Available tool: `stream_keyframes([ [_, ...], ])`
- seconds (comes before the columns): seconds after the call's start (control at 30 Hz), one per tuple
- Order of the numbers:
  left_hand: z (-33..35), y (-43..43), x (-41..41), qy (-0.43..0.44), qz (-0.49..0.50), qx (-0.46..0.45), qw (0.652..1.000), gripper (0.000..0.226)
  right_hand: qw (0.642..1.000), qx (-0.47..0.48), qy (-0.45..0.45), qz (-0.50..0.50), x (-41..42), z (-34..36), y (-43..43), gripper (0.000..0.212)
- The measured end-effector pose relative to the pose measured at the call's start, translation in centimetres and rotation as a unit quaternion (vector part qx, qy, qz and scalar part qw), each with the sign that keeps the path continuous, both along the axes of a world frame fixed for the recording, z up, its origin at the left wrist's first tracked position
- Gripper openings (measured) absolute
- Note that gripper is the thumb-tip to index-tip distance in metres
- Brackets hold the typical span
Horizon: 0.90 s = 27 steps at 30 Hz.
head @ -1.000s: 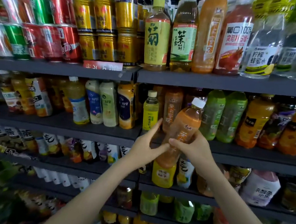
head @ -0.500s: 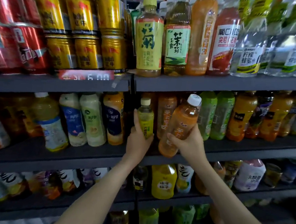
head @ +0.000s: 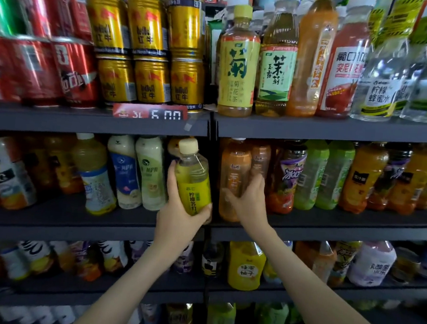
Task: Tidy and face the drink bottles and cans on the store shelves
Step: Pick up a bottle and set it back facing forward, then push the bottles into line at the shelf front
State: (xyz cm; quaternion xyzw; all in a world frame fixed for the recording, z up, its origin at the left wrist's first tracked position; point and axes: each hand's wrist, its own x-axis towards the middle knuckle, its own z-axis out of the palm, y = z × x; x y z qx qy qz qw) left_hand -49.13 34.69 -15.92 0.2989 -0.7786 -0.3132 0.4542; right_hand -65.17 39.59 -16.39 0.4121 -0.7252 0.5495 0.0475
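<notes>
Two hands work the dark grey middle shelf [head: 329, 222] in the head view. The left hand [head: 178, 218] grips a small clear plastic bottle with a yellow-green label [head: 193, 185], slightly tilted at the front edge. The right hand [head: 248, 202] curls its fingers round an upright orange tea bottle [head: 234, 168] just beside it. The step looks like facing. Next, the small bottle needs standing upright, label outward.

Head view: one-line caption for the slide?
Facing drinks: left hand grips a lemon soda bottle while right hand holds an orange tea bottle on the middle shelf.
</notes>
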Motion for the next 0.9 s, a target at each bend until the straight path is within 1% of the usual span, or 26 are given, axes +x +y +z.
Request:
stream_keyframes([
  [0.13, -0.3, -0.3, 1.5, -0.012, 0.008, 0.01, 1.0, 0.114, 0.994, 0.039, 0.085, -0.057, 1.5, -1.8, -0.7, 0.102],
  [0.17, -0.5, -0.4, 1.9, -0.019, 0.005, 0.015, 1.0, 0.114, 0.992, 0.039, 0.102, -0.061, 1.8, -2.4, -0.7, 0.105],
  [0.23, -0.9, -0.5, 2.6, -0.033, -0.003, 0.031, 0.999, 0.114, 0.991, 0.043, 0.115, -0.055, 2.1, -2.9, -0.6, 0.103],
  [0.37, -1.3, -0.7, 3.6, -0.054, -0.014, 0.062, 0.997, 0.114, 0.985, 0.087, 0.135, -0.061, 1.7, -2.2, -1.9, 0.102],
  [0.43, -1.4, -0.7, 3.8, -0.063, -0.013, 0.064, 0.996, 0.113, 0.977, 0.117, 0.154, -0.092, 1.7, -1.9, -2.5, 0.101],
  [0.53, -1.5, -0.6, 3.7, -0.068, -0.027, 0.066, 0.995, 0.114, 0.96, 0.159, 0.175, -0.149, 1.7, -2.1, -2.8, 0.09],
  [0.6, -1.7, -0.6, 3.4, -0.07, -0.03, 0.064, 0.995, 0.114, 0.965, 0.168, 0.152, -0.134, 1.6, -2.7, -2.5, 0.087],
  [0.7, -2.0, -0.5, 2.9, -0.075, -0.033, 0.069, 0.994, 0.113, 0.977, 0.156, 0.1, -0.106, 1.3, -3.4, -2.1, 0.084],
  [0.9, -1.9, 0.0, 1.8, -0.08, -0.038, 0.071, 0.994, 0.112, 0.983, 0.146, 0.058, -0.092, 1.5, -3.2, -2.2, 0.079],
])
